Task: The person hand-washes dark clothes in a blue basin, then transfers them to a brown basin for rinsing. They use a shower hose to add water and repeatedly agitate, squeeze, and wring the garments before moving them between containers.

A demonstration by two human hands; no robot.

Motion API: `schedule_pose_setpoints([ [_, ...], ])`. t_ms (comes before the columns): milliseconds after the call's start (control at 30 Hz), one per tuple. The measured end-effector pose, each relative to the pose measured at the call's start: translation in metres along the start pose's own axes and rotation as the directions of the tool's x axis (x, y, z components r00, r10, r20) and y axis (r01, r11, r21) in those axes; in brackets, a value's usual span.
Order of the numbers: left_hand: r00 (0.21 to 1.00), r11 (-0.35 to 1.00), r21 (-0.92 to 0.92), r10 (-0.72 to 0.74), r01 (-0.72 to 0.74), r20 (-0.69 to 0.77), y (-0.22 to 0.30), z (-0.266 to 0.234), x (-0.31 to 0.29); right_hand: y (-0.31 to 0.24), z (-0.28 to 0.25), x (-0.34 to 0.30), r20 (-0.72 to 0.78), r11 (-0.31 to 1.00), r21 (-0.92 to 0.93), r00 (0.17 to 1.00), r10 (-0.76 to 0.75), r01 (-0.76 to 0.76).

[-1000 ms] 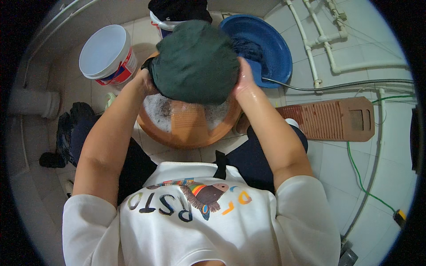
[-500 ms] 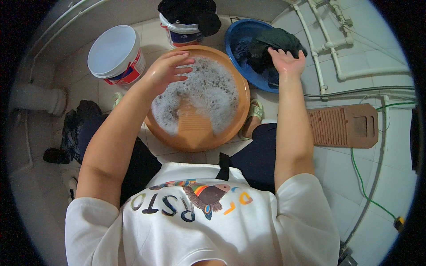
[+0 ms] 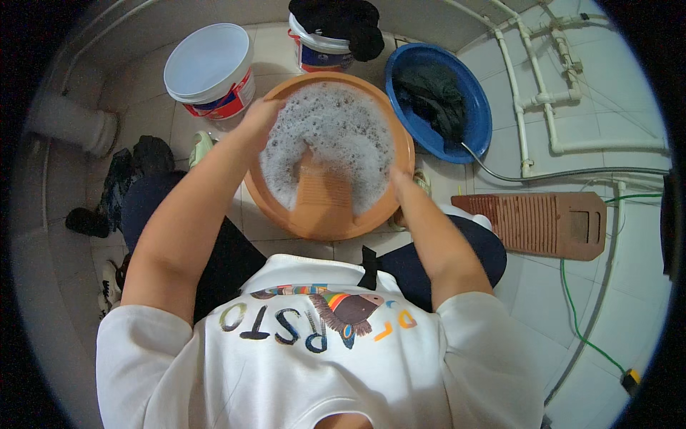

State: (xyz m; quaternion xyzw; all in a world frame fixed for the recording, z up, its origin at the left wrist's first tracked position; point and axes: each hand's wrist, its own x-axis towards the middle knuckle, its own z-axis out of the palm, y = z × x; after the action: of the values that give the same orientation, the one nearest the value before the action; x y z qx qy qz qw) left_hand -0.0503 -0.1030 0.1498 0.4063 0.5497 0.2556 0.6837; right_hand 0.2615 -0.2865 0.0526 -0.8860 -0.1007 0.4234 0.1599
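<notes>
An orange basin (image 3: 325, 227) of foamy water stands on the floor between my legs. Ridges moulded into its near inner side (image 3: 325, 189) show through a gap in the suds (image 3: 343, 129). My left hand (image 3: 264, 120) is closed on the basin's left rim, slightly blurred. On the opposite side, my right hand (image 3: 402, 184) grips the right rim, its fingers mostly hidden. Beyond that hand lies a blue basin (image 3: 480, 118) holding dark wet cloth (image 3: 432, 93).
A white-and-red bucket (image 3: 214, 68) stands far left; another bucket (image 3: 321, 53) beside it bears black cloth (image 3: 339, 21). A brown washboard (image 3: 543, 225) lies right, near a grey hose (image 3: 564, 175) and white pipes (image 3: 525, 93). Dark cloth (image 3: 139, 168) lies left.
My right hand has come away from the dark cloth in the blue basin to the orange basin's right rim. My left hand has lowered from above the suds onto the left rim.
</notes>
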Motion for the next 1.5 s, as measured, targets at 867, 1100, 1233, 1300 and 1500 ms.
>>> schedule_pose_setpoints([
  [867, 0.957, 0.967, 0.208, -0.089, 0.15, -0.276, -0.152, -0.079, -0.084, 0.092, -0.019, -0.004, 0.179, 0.96, -0.276, 0.984, -0.003, 0.053],
  [1100, 0.967, 0.994, 0.028, -0.099, 0.109, -0.237, -0.077, -0.062, -0.142, 0.037, -0.054, -0.078, 0.182, 0.962, -0.255, 0.982, -0.056, 0.102],
  [1233, 0.963, 0.989, 0.034, -0.132, 0.145, -0.237, -0.065, -0.052, -0.157, 0.037, -0.064, -0.08, 0.126, 0.966, -0.236, 0.989, -0.082, 0.11],
  [1300, 0.965, 0.984, 0.021, -0.17, 0.177, -0.199, -0.052, -0.048, -0.172, 0.038, -0.069, -0.081, 0.067, 0.98, -0.172, 0.993, -0.093, 0.103],
  [1500, 0.928, 0.967, -0.04, -0.253, 0.251, -0.273, -0.044, -0.05, -0.174, 0.014, -0.079, -0.109, 0.002, 0.976, 0.122, 0.983, -0.182, 0.181],
])
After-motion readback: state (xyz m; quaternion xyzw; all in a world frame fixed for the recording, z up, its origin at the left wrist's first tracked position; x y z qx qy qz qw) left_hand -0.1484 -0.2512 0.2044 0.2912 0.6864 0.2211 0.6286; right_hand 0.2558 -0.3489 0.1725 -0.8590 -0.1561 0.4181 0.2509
